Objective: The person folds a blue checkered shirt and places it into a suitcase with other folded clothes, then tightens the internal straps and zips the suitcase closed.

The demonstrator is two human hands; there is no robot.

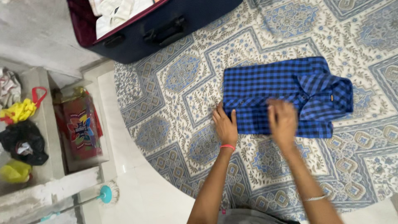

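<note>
A folded blue and black checked shirt (277, 88) lies flat on a patterned blue and cream bedspread (195, 83), collar to the right. My left hand (225, 124) rests at the shirt's lower left corner, fingers on the fabric edge, a pink band at the wrist. My right hand (283, 121) lies palm down on the shirt's near edge, slightly blurred, a thin bangle on that arm. Whether either hand pinches the cloth cannot be made out.
A dark blue open suitcase (166, 29) with light clothes inside lies at the top, on the bedspread's far edge. To the left are a white tiled floor, a red printed bag (81, 126), a black bag (24, 141), yellow bags and a mop head (105, 193).
</note>
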